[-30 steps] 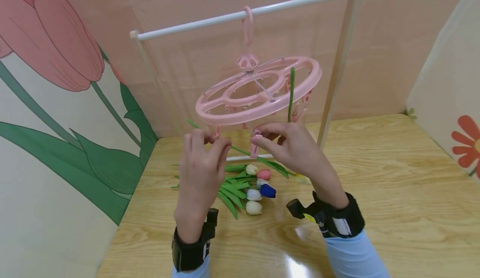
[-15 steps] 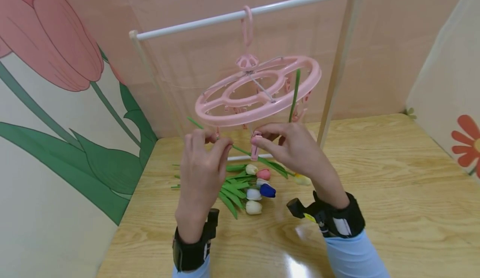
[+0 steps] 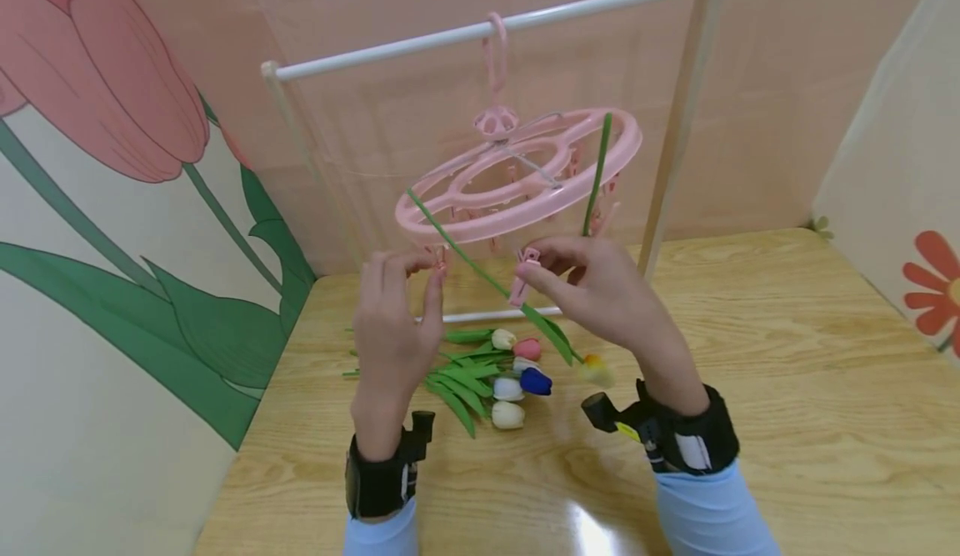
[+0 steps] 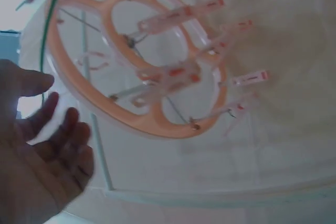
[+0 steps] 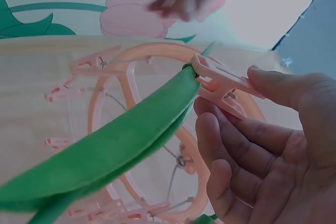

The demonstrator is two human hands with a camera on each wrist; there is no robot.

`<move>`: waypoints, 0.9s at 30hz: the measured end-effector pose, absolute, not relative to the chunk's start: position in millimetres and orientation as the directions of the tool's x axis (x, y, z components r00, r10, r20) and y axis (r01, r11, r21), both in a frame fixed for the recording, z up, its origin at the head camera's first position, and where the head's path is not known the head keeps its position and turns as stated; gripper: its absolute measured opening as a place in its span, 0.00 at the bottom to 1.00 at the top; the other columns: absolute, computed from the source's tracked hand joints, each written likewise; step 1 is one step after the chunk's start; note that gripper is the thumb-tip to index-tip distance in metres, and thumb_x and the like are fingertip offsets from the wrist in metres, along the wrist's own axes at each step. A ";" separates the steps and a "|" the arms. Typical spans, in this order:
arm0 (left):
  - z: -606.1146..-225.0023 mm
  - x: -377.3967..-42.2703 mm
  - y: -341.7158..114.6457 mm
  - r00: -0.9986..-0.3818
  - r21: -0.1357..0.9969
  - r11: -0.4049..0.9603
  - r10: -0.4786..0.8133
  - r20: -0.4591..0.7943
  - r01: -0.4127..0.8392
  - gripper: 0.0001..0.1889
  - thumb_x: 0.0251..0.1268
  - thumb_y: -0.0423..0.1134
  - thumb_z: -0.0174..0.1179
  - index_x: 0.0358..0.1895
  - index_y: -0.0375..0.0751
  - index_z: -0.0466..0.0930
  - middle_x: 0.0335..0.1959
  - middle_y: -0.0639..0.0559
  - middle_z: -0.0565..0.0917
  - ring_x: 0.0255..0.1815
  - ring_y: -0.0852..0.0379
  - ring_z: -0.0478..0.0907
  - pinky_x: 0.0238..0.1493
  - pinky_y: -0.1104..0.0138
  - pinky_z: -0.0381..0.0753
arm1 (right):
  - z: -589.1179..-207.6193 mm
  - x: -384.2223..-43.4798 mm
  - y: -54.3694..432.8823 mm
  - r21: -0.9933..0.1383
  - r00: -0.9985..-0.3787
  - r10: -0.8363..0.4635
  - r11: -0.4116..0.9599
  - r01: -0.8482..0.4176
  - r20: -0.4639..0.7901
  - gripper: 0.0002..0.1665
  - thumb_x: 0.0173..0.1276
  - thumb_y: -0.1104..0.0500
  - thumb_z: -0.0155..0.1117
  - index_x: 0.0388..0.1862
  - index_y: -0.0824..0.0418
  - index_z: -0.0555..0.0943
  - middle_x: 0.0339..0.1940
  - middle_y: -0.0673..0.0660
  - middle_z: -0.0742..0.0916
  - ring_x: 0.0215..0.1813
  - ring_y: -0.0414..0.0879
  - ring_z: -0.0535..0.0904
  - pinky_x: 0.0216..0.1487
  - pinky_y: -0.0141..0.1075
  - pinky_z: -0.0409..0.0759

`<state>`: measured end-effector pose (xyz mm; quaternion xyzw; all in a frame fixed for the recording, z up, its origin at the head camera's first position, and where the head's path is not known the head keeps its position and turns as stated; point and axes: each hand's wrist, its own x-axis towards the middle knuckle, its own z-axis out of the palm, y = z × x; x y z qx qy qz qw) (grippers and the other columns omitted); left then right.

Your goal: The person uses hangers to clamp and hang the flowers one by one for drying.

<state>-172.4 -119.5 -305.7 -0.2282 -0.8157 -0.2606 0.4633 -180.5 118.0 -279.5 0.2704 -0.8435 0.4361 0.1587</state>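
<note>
Above wooden table (image 3: 810,373), pinches clip (image 3: 520,291) in right hand (image 3: 603,293), apparently to secure flower stem (image 3: 480,269), and shows parted, empty fingers on left hand (image 3: 393,314).

No lettering, number or brand can be read. A small yellow label (image 3: 627,431) sits on the black camera mount (image 3: 600,413) of the right wrist, and a white patch (image 3: 694,451) lies near the lower edge of that wrist's strap (image 3: 722,429); any print on them is too small to tell. Pink clothespins (image 4: 244,80) bear small reddish marks, too blurred to tell as lettering.
</note>
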 end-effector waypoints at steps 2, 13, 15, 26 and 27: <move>-310.7 -177.5 -121.8 -0.530 0.287 0.769 0.079 0.844 0.572 0.10 0.68 0.36 0.64 0.45 0.34 0.79 0.39 0.42 0.81 0.39 0.46 0.78 0.38 0.59 0.80 | -278.9 -180.2 121.1 -0.655 -0.808 -0.312 0.474 -0.589 0.500 0.09 0.72 0.55 0.67 0.43 0.58 0.88 0.35 0.50 0.88 0.33 0.42 0.79 0.33 0.33 0.78; -333.7 -198.7 -123.2 -0.835 0.469 0.790 0.095 0.541 0.394 0.22 0.72 0.54 0.60 0.48 0.36 0.81 0.42 0.43 0.86 0.39 0.48 0.83 0.37 0.57 0.82 | -276.8 -180.8 144.5 -0.614 -0.776 -0.314 0.480 -0.627 0.547 0.10 0.72 0.60 0.67 0.47 0.62 0.87 0.35 0.51 0.89 0.34 0.40 0.81 0.34 0.29 0.79; -335.6 -202.2 -122.3 -0.834 0.498 0.746 0.139 0.534 0.443 0.18 0.73 0.51 0.61 0.46 0.37 0.81 0.42 0.43 0.86 0.40 0.47 0.83 0.39 0.56 0.83 | -275.6 -180.6 150.3 -0.619 -0.785 -0.311 0.488 -0.615 0.535 0.11 0.72 0.59 0.66 0.49 0.62 0.87 0.36 0.51 0.89 0.34 0.41 0.82 0.35 0.29 0.79; -341.0 -209.8 -120.2 -0.831 0.762 0.350 0.348 0.434 0.545 0.14 0.72 0.37 0.62 0.56 0.36 0.82 0.46 0.43 0.87 0.48 0.49 0.84 0.40 0.63 0.83 | -272.2 -181.8 184.7 -0.677 -0.871 -0.223 0.556 -0.482 0.437 0.18 0.76 0.53 0.62 0.58 0.59 0.84 0.40 0.53 0.90 0.38 0.41 0.83 0.38 0.28 0.78; -340.6 -209.2 -119.2 -0.831 0.773 0.332 0.358 0.427 0.540 0.15 0.71 0.35 0.62 0.57 0.35 0.81 0.46 0.42 0.87 0.48 0.49 0.84 0.42 0.63 0.83 | -272.5 -182.0 187.2 -0.675 -0.869 -0.222 0.555 -0.486 0.443 0.18 0.76 0.53 0.61 0.59 0.60 0.84 0.41 0.54 0.90 0.38 0.40 0.83 0.39 0.27 0.78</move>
